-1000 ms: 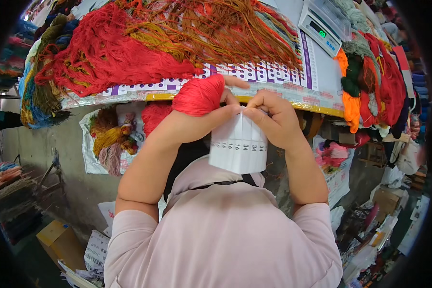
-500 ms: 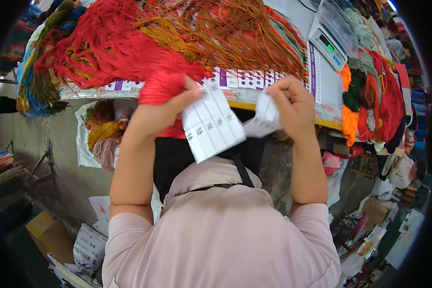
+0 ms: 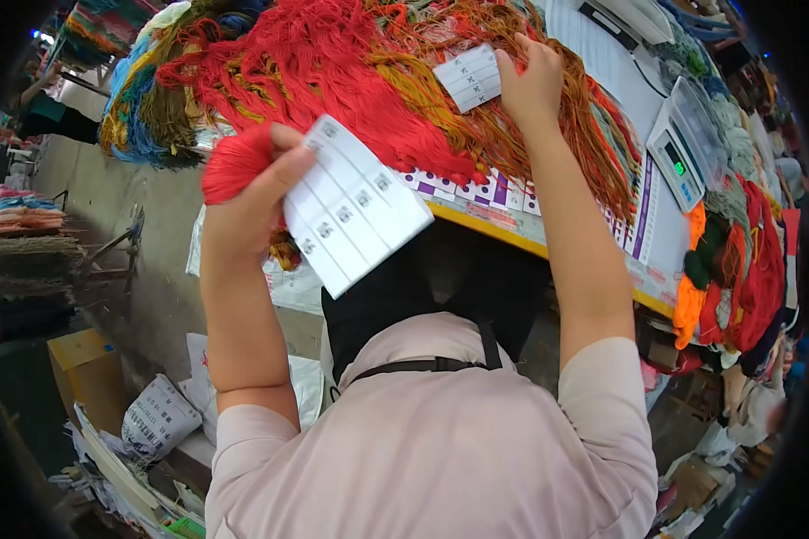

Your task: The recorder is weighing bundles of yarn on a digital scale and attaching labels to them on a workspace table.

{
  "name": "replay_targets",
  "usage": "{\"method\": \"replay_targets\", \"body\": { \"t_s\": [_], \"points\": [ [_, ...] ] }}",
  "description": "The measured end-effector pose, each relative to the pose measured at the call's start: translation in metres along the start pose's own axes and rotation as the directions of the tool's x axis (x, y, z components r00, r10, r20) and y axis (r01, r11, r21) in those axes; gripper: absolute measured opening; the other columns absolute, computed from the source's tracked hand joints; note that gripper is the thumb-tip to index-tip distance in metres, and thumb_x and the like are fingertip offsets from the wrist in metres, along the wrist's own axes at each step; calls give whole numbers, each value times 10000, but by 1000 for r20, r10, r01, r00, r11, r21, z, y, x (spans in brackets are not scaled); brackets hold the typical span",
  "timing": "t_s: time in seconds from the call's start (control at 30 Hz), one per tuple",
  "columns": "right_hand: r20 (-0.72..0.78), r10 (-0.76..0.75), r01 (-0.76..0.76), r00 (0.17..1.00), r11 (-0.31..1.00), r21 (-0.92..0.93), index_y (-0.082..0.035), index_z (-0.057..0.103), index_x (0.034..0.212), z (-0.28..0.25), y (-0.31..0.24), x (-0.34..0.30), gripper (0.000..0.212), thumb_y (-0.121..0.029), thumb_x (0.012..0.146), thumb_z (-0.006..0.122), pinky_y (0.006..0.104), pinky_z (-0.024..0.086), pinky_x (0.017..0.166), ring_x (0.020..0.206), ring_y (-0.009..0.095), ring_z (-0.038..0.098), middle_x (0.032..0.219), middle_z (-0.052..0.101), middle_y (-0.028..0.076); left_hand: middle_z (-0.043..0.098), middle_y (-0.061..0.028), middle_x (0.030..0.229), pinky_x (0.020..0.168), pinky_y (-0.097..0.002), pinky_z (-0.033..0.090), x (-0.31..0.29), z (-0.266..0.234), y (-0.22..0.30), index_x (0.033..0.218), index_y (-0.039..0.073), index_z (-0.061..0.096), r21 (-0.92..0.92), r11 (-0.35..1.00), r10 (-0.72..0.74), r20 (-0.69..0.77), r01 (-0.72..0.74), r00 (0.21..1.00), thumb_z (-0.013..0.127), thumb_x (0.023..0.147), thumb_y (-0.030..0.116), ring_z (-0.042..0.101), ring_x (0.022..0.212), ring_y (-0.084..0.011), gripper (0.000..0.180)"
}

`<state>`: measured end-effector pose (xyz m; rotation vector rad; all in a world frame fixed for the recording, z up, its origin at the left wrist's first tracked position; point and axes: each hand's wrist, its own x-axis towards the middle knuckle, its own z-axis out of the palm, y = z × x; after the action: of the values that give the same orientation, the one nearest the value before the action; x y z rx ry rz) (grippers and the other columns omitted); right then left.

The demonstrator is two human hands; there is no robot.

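My left hand (image 3: 252, 184) is closed around a bundle of red thread (image 3: 238, 163). Its thumb also pins a white sheet of printed labels (image 3: 355, 211), marked off in strips, which hangs in front of my lap. Farther up and to the right, my right hand (image 3: 535, 85) reaches over the thread pile with its thumb and forefinger apart. A smaller white label piece (image 3: 470, 79) lies flat against the thumb's left side, above the brown thread (image 3: 503, 135). Whether it touches the pile is hard to tell.
Long red skeins (image 3: 333, 90) cover the table beside the brown ones. Purple-and-white cards (image 3: 503, 193) line the yellow table edge (image 3: 485, 226). A digital scale (image 3: 679, 166) stands at the right near hanging orange thread (image 3: 689, 269). A cardboard box (image 3: 85, 368) sits on the floor at left.
My right hand has moved up over the thread pile with the small label piece, and its fingers have spread. My left hand has shifted left and lower with the thread and sheet. The view has turned.
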<state>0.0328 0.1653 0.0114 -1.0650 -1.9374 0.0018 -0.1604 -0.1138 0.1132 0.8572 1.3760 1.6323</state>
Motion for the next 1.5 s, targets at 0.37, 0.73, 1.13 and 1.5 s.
{"method": "replay_targets", "body": {
  "t_s": [0.37,0.73,1.13,1.5],
  "points": [
    [681,271,-732,681,295,614,7,479,1313,-194,-67,-143,489,96,840,560,222,469,819,966,101,575,1061,599,81,628,-18,883,478,-172,376,-15,97,-68,1437,31,307,26,986,-160,407,164,899,600,854,88,470,571,-36,655],
    [647,566,-843,510,181,507,-8,588,1207,-241,-43,-245,425,69,793,648,234,477,747,848,87,572,927,611,15,575,-7,950,633,-211,401,-93,139,-151,1195,55,596,251,962,-244,597,112,764,649,816,-37,476,746,-60,394],
    [480,559,-732,676,434,526,1,633,850,-188,-2,-245,136,-106,806,706,218,393,597,694,81,510,849,593,18,566,-17,848,490,-203,375,-64,155,-182,929,29,635,155,944,-329,370,292,869,691,808,66,502,623,-75,138],
    [501,753,-868,427,185,461,22,625,771,-162,11,-241,221,-170,871,668,202,338,511,579,14,414,630,543,-45,536,36,674,470,-199,342,-55,175,-219,815,118,579,92,866,-500,162,492,851,690,854,245,445,537,-47,174]
  ]
}}
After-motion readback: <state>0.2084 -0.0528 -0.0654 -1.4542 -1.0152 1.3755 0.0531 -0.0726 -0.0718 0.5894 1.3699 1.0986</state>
